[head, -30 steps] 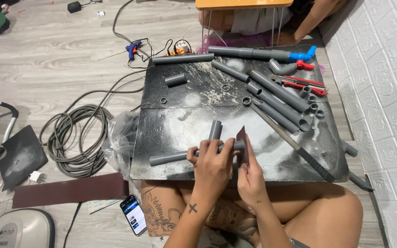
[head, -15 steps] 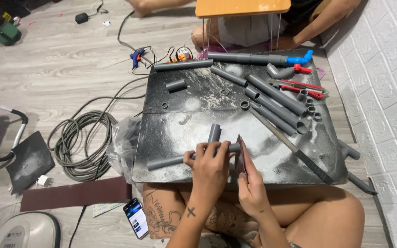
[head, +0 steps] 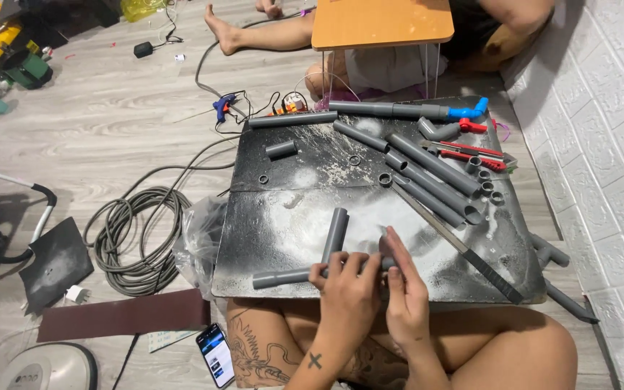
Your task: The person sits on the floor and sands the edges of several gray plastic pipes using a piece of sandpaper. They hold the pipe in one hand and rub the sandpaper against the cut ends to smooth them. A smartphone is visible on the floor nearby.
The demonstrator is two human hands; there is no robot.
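Note:
My left hand [head: 349, 290] grips a grey T-shaped pipe piece [head: 305, 267] lying on the near edge of a dusty black board [head: 297, 217]; one branch points away from me, another to the left. My right hand [head: 404, 289] is pressed against the pipe's right end with fingers curled around something small, which I cannot make out. Both hands sit above my crossed legs.
Several grey pipes [head: 435, 173], short ring offcuts [head: 485, 184], a long saw blade [head: 464, 249] and a red cutter [head: 474, 153] lie on the board's right. A coiled grey cable [head: 139, 238], phone [head: 215, 355], sandpaper strip [head: 120, 316] lie left. Another person sits behind a small orange table [head: 380, 22].
The view has tilted up, showing more of the room. My hands stay on the pipe piece, the right hand shifting slightly along its right end.

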